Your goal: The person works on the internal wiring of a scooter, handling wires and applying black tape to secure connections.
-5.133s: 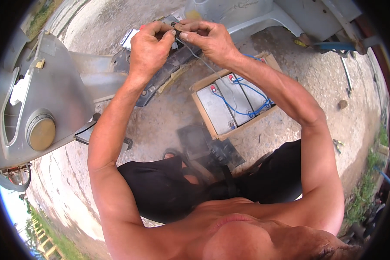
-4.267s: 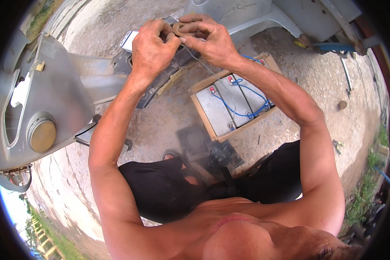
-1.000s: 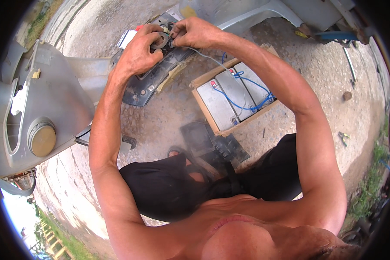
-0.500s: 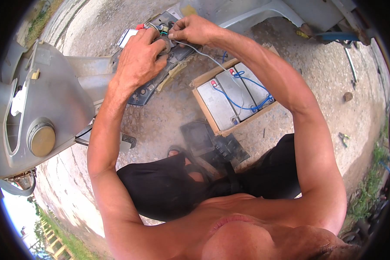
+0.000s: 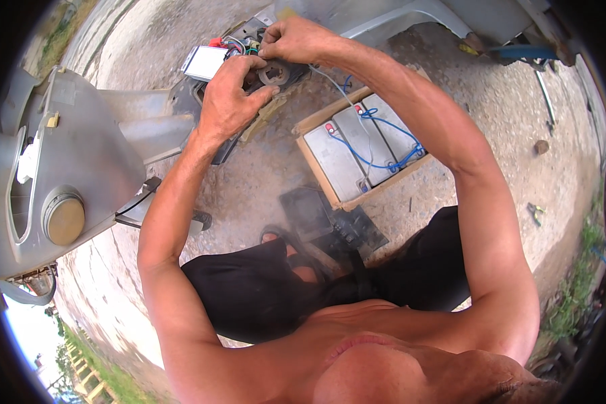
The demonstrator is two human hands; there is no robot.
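My left hand (image 5: 233, 97) reaches over a grey ring-shaped part (image 5: 274, 73), with thumb and forefinger spread apart and nothing seen between them. Close by, my right hand (image 5: 293, 42) is pinched closed beside a bundle of thin coloured wires (image 5: 251, 50); whatever its fingertips hold is too small to make out. A white-faced box (image 5: 205, 62) sits left of the wires on the dark scooter-like frame. From under my right forearm, a grey cable (image 5: 340, 91) runs down to the batteries (image 5: 360, 137), which sit in a cardboard box and are joined by blue wires.
Grey body panels (image 5: 87, 155) with a round cap stand at the left, and another panel (image 5: 411, 17) spans the top. A black plastic tray (image 5: 306, 212) lies by my feet. Pliers (image 5: 534, 214) and a stone (image 5: 541, 149) are on the ground at the right.
My left hand has drawn back and turned, spreading its thumb and uncovering the ring-shaped part and white-faced box. My right hand has shifted slightly up and left, still pinched.
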